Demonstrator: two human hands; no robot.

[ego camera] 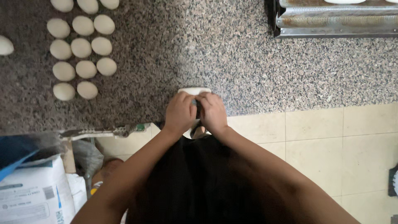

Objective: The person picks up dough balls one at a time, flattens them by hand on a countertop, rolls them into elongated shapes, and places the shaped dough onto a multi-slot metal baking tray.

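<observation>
My left hand (pixel 180 113) and right hand (pixel 212 112) both have fingers clenched around a dough piece (pixel 194 90) on the tabletop (pixel 232 62); even pressure should keep it round.

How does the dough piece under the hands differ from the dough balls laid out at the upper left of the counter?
The dough piece is pressed under the left hand and right hand, mostly hidden; the dough balls lie untouched, fully visible. It sits alone; they stand in rows. Both are pale, on the granite counter.
</observation>
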